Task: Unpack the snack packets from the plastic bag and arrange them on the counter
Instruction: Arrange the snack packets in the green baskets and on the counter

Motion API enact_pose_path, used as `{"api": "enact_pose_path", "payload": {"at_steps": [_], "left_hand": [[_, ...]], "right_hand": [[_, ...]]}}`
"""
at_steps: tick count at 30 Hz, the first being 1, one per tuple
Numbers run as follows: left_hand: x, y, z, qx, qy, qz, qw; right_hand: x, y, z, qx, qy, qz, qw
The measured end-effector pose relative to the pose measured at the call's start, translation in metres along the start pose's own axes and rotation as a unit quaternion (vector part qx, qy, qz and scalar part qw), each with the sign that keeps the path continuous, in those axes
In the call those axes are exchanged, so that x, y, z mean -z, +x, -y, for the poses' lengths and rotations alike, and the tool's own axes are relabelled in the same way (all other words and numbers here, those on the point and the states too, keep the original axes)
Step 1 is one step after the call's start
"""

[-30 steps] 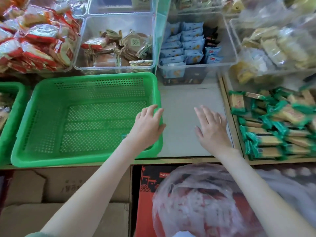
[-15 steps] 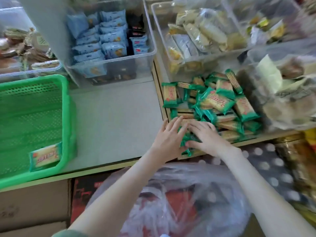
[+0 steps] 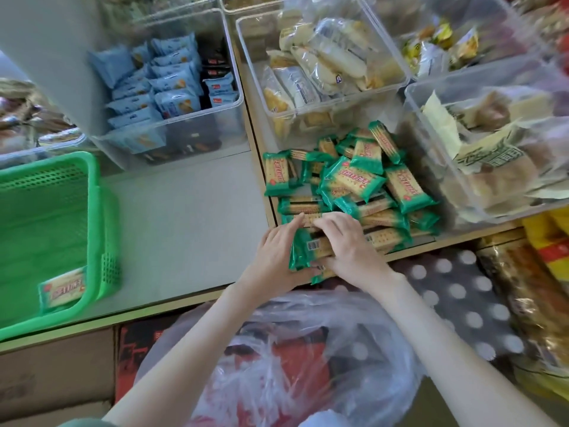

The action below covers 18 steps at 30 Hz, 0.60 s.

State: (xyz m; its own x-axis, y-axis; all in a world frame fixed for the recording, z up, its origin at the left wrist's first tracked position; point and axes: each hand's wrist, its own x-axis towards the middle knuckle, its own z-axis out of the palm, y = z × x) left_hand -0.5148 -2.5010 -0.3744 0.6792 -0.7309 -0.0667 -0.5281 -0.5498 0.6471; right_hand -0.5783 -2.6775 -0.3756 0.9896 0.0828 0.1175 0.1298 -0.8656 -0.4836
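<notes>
Nearest, below the counter edge, the plastic bag [image 3: 301, 359] stands open. It is thin, clear, crinkled film over something red, and I cannot tell whether packets remain inside.

Just beyond it the two hands meet at the front of the counter [image 3: 191, 217]. The left hand [image 3: 272, 257] takes the left end of a bundle [image 3: 309, 249] of green packets, fingers almost straight on top and the thumb below. The right hand [image 3: 349, 251] lies over the other side, fingers curled down on it. Neither hand is free; both are closed on the same bundle.

Behind the bundle lies the loose pile [image 3: 354, 183] of the same packets, long flat bars in glossy green wrappers, right of the bare grey surface. They should be light, but the foil looks slippery, so stacked packets may slide apart. The biscuits inside are probably stiff and brittle. I would press them gently from both ends rather than squeeze the middle.

Farther left is a green basket [image 3: 46, 217] with perforated walls and one packet [image 3: 63, 286] in its corner. At the back stand clear hard bins, one with blue packets [image 3: 166, 84] and one with pale bread rolls [image 3: 326, 66].
</notes>
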Motion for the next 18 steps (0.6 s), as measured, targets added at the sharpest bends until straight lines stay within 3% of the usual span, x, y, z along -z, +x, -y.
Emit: {"api": "enact_pose_path", "payload": {"at_steps": [2, 5, 9, 11, 18], "left_hand": [[0.004, -0.005, -0.006, 0.007, -0.099, -0.025, 0.995], [0.007, -0.013, -0.006, 0.011, -0.12, -0.052, 0.991], [0.018, -0.024, 0.006, 0.064, -0.12, -0.08, 0.987], [0.023, -0.03, 0.013, 0.087, -0.118, -0.101, 0.984], [0.041, -0.063, 0.028, 0.1, -0.063, -0.128, 0.985]], "right_hand": [[-0.004, -0.001, 0.009, 0.004, 0.028, -0.018, 0.999], [-0.001, -0.005, 0.014, -0.021, 0.059, 0.026, 0.998], [-0.005, -0.018, -0.003, -0.094, -0.108, 0.208, 0.968], [-0.009, -0.019, -0.009, -0.086, -0.179, 0.248, 0.948], [-0.009, -0.004, 0.004, -0.065, -0.205, 0.185, 0.959]]}}
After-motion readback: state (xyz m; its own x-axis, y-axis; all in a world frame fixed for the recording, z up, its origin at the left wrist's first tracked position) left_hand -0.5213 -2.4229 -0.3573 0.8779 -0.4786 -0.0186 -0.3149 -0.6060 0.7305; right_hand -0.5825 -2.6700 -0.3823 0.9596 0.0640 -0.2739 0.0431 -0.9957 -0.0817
